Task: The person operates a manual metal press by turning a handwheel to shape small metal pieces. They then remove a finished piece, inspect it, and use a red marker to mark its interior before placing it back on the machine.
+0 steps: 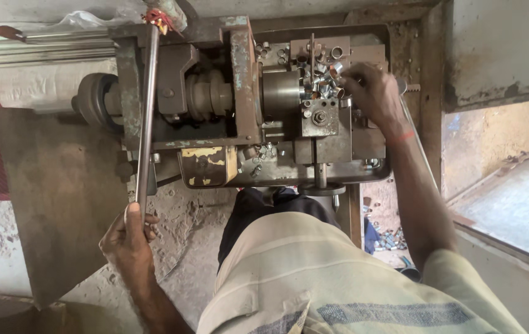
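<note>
Down low, the left hand [127, 238] is wrapped tight round the end of the long lever [145, 117], far out for leverage. Right hand [368, 93] rests among rings [320, 77] heaped by the chuck [280, 93], fingertips apparently pinching one.

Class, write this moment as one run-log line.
left hand: grips long lever | right hand: among small metal rings on lathe

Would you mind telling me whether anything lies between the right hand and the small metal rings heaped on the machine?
Nothing visible does. The right hand already rests on the heap of small metal rings atop the machine, fingers among them. The left hand grips the long lever, well clear.
</note>
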